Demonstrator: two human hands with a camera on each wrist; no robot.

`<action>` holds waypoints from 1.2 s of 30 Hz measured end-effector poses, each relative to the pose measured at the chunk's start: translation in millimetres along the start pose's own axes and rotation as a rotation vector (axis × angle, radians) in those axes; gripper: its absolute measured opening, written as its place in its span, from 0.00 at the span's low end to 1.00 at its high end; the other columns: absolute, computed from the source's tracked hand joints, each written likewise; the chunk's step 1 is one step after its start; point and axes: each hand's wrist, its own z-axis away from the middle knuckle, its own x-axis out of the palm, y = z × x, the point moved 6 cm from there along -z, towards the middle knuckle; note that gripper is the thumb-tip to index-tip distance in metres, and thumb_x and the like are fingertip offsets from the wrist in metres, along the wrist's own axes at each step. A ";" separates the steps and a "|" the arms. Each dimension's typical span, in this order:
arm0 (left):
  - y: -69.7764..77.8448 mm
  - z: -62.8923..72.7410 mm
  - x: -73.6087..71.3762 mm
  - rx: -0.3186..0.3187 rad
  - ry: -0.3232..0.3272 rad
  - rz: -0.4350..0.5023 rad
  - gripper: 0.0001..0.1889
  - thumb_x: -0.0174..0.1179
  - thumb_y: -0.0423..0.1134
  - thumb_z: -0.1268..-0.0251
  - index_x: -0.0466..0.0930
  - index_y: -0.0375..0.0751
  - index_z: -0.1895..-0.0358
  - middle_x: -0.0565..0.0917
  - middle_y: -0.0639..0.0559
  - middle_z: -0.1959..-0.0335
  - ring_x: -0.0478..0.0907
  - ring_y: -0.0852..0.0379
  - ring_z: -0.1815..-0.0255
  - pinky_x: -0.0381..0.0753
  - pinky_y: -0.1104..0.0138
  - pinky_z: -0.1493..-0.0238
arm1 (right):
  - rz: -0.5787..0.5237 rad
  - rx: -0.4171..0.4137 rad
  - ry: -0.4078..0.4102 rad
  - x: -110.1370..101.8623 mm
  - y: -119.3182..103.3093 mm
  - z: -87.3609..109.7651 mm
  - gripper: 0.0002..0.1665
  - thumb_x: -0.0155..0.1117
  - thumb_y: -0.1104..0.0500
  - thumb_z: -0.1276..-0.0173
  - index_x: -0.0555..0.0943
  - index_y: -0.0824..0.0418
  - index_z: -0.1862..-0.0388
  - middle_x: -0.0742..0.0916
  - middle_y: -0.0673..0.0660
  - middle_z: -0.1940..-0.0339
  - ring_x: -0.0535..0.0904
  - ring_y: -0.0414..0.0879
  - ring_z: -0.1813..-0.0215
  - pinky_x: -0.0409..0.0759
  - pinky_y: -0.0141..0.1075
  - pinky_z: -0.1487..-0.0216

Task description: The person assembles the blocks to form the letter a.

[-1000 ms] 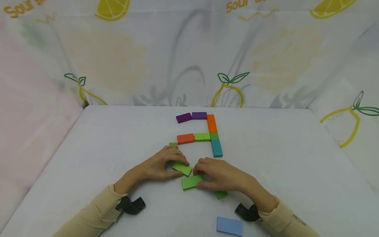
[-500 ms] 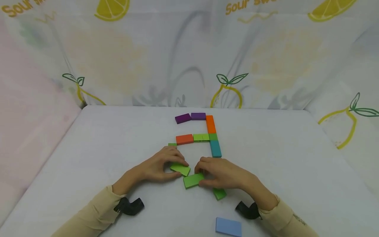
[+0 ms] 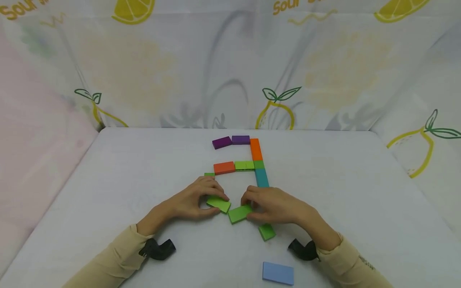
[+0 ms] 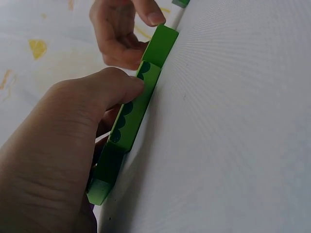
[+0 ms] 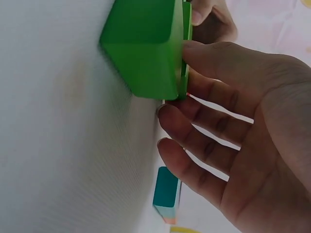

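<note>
In the head view my left hand [image 3: 196, 200] pinches a light green block [image 3: 218, 203] between thumb and fingers. The left wrist view shows dark green scallops on the side of this light green block [image 4: 132, 114], under the thumb. My right hand [image 3: 275, 205] pinches a green block [image 3: 239, 214] by its right end. The two held blocks meet corner to corner or nearly so, both flat on the white table. Just below the right hand lies another green block [image 3: 267, 232], which looms large in the right wrist view.
Behind the hands, blocks form a bent line: dark purple [image 3: 221, 143], purple [image 3: 240, 140], orange [image 3: 256, 149], light green [image 3: 244, 165], red-orange [image 3: 224, 168] and teal [image 3: 261, 177]. A light blue block [image 3: 278, 273] lies near the front. A printed cloth hangs behind the table.
My right hand has slid its green block right and slightly away from me, uncovering more of the green block below. The left hand and its light green block have barely shifted.
</note>
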 end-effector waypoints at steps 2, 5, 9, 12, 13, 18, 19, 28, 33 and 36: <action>0.1 -0.1 0.0 0.002 0.001 -0.004 0.15 0.66 0.42 0.45 0.81 0.57 0.52 0.79 0.63 0.55 0.71 0.65 0.48 0.62 0.57 0.36 | 0.004 0.011 0.006 -0.8 1.8 0.5 0.14 0.64 0.52 0.37 0.78 0.51 0.53 0.80 0.43 0.57 0.76 0.34 0.60 0.77 0.28 0.57; -0.1 -0.3 0.3 0.003 0.002 -0.003 0.15 0.66 0.42 0.45 0.81 0.57 0.53 0.79 0.63 0.55 0.71 0.65 0.47 0.62 0.56 0.36 | 0.010 0.020 0.014 -2.0 3.9 1.2 0.13 0.64 0.51 0.37 0.78 0.51 0.53 0.80 0.43 0.58 0.76 0.34 0.61 0.77 0.27 0.58; -1.1 -0.4 0.3 -0.007 -0.002 0.004 0.15 0.66 0.42 0.45 0.82 0.58 0.53 0.78 0.63 0.55 0.71 0.65 0.47 0.62 0.57 0.36 | 0.019 0.013 0.029 -4.4 4.6 1.7 0.14 0.64 0.51 0.37 0.79 0.51 0.53 0.80 0.43 0.58 0.76 0.35 0.60 0.77 0.29 0.57; -1.8 -0.6 0.6 -0.014 -0.007 0.006 0.14 0.66 0.43 0.45 0.82 0.58 0.53 0.78 0.64 0.56 0.70 0.66 0.47 0.62 0.57 0.36 | 0.040 0.001 0.052 -6.5 4.5 2.3 0.14 0.65 0.52 0.37 0.79 0.52 0.53 0.81 0.44 0.57 0.76 0.36 0.57 0.78 0.31 0.52; -1.8 -0.6 0.7 -0.014 -0.007 0.005 0.14 0.66 0.43 0.45 0.82 0.58 0.53 0.78 0.64 0.56 0.70 0.66 0.47 0.62 0.57 0.36 | 0.048 -0.002 0.059 -7.1 4.6 2.5 0.14 0.65 0.52 0.37 0.79 0.52 0.53 0.81 0.44 0.57 0.76 0.36 0.56 0.78 0.32 0.50; -2.1 -0.6 0.7 -0.022 -0.013 0.010 0.14 0.66 0.43 0.45 0.82 0.58 0.54 0.78 0.64 0.56 0.70 0.65 0.47 0.61 0.57 0.35 | 0.060 0.002 0.076 -7.9 6.0 2.7 0.14 0.64 0.52 0.36 0.79 0.53 0.52 0.81 0.45 0.56 0.76 0.36 0.55 0.78 0.33 0.49; -2.3 -0.5 0.7 -0.023 -0.013 0.009 0.14 0.66 0.42 0.46 0.82 0.58 0.54 0.78 0.64 0.56 0.70 0.65 0.47 0.61 0.57 0.35 | 0.059 0.004 0.078 -7.9 6.4 2.6 0.14 0.64 0.52 0.36 0.79 0.53 0.52 0.81 0.45 0.57 0.76 0.36 0.56 0.78 0.33 0.50; -2.0 0.3 0.4 -0.027 -0.021 0.004 0.15 0.66 0.41 0.46 0.81 0.58 0.54 0.79 0.64 0.56 0.70 0.65 0.47 0.62 0.57 0.36 | 0.080 0.007 0.120 -7.6 9.1 1.1 0.14 0.65 0.52 0.37 0.79 0.53 0.53 0.80 0.45 0.59 0.75 0.37 0.61 0.78 0.30 0.56; -1.3 0.1 0.2 -0.033 -0.027 0.009 0.15 0.66 0.41 0.46 0.81 0.58 0.54 0.79 0.64 0.56 0.70 0.65 0.47 0.62 0.56 0.35 | 0.097 -0.001 0.142 -7.7 8.9 0.6 0.15 0.65 0.53 0.36 0.79 0.54 0.52 0.80 0.46 0.58 0.76 0.37 0.61 0.78 0.31 0.57; -1.0 -0.5 0.2 -0.031 -0.027 0.007 0.15 0.66 0.41 0.46 0.81 0.58 0.54 0.79 0.64 0.56 0.70 0.64 0.47 0.62 0.56 0.36 | 0.100 0.008 0.141 -7.7 9.4 0.9 0.15 0.65 0.53 0.36 0.79 0.54 0.52 0.80 0.46 0.58 0.76 0.37 0.62 0.78 0.30 0.58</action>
